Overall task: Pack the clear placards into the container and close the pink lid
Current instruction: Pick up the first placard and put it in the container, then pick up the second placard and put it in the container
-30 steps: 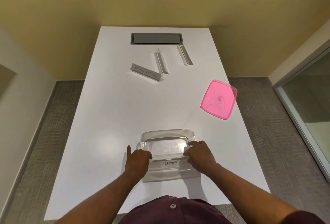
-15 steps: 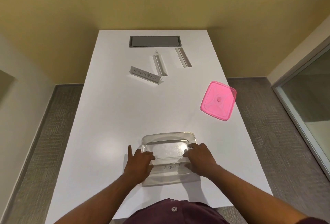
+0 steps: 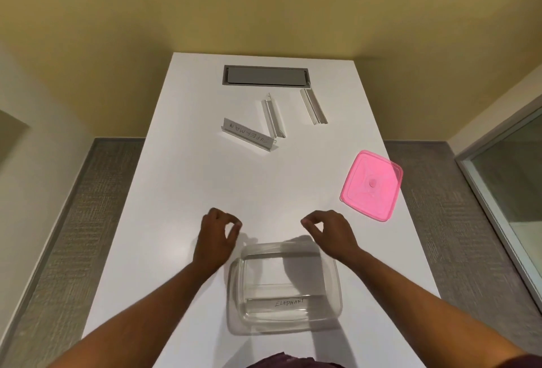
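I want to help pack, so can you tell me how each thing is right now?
Container: open, one placard inside.
Elephant placard: lying in the container.
Superman placard: out on the table.
Two blank placards: out on the table.
Pink lid: off, flat on the table.
Left hand: empty, fingers curled.
Right hand: empty, fingers curled.

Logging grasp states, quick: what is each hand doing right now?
Left hand: loosely curled, holding nothing.
Right hand: loosely curled, holding nothing.
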A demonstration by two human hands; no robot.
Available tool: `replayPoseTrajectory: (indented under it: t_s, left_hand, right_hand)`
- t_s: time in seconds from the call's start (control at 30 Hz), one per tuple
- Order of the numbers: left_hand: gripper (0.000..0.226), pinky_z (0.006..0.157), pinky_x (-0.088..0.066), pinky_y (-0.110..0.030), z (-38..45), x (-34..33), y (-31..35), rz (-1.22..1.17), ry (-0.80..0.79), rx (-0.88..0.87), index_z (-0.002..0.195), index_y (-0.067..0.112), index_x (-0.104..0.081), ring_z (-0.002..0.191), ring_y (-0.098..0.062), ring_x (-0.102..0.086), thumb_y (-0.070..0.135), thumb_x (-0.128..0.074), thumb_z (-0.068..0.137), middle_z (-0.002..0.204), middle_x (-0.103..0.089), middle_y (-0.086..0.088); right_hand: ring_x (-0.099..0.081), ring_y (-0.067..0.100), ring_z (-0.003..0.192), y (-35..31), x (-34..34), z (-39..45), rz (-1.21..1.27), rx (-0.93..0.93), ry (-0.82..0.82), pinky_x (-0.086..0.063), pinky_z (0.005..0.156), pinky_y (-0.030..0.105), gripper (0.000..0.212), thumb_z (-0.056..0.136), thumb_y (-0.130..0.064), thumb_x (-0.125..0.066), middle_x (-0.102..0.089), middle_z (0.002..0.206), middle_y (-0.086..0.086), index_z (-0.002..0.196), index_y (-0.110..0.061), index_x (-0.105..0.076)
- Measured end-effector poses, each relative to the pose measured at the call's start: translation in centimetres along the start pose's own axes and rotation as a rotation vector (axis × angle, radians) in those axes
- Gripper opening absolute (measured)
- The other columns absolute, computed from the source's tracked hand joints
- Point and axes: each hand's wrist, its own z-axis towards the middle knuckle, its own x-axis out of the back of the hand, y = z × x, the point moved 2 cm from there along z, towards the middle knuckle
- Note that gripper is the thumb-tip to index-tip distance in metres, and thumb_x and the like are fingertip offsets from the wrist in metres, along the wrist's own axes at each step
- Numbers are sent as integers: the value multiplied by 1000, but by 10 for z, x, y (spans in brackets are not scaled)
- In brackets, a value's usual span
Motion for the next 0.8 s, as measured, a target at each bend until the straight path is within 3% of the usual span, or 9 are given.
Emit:
replayPoseTrajectory:
  t_s: [0.1,0.23,0.37,0.47,0.53,0.67,0.8]
  left_hand:
    - [11,89,-46,-41,47,7,-12,9,24,156,92,14,-74,94,-31,-58,23,-67,91,93,-62,-10]
    - [13,96,-44,-43,115,16,-20,3,4,214,94,9,-76,104,-32,-61,18,-67,90,94,-71,-12]
    - [20,96,-46,-37,186,22,-22,-48,-41,336,103,8,-74,107,-31,-63,20,-67,89,108,-70,-15]
    - [31,100,-44,-36,240,21,-19,-67,-67,349,115,5,-69,115,-30,-60,23,-66,91,118,-67,-15]
    - [39,101,-44,-36,268,17,-17,-93,-69,380,123,5,-63,119,-29,-58,27,-65,91,127,-64,-13]
    - [58,101,-43,-35,318,2,-21,-99,-138,451,140,7,-46,125,-28,-53,34,-63,91,143,-52,-11]
    - [74,104,-40,-35,349,-13,-29,-83,-215,466,153,9,-27,137,-30,-44,27,-64,92,155,-40,-12]
  right_hand:
    - [-70,5,89,-4,3,39,91,-79,-42,-52,82,30,21,96,-39,-65,-77,91,-12,92,-22,-77]
    - [-72,12,90,-8,-1,99,175,-175,-106,-56,87,34,20,96,-35,-65,-78,95,-8,95,-19,-77]
    - [-71,19,80,-14,-9,159,322,-277,-133,-60,87,43,15,92,-27,-66,-78,92,-3,92,-17,-77]
    - [-67,16,77,-19,-17,202,386,-321,-139,-57,85,40,13,89,-26,-67,-77,90,-2,88,-18,-77]
    - [-66,16,83,-22,-24,227,420,-339,-162,-54,82,36,15,89,-27,-69,-74,90,-4,97,-18,-76]
    - [-56,21,84,-21,-42,276,554,-472,-217,-46,76,35,44,88,-32,-72,-64,100,0,129,-18,-60]
    - [-61,20,75,-19,-57,306,632,-519,-139,-52,78,36,45,88,-28,-68,-70,90,3,130,-20,-56]
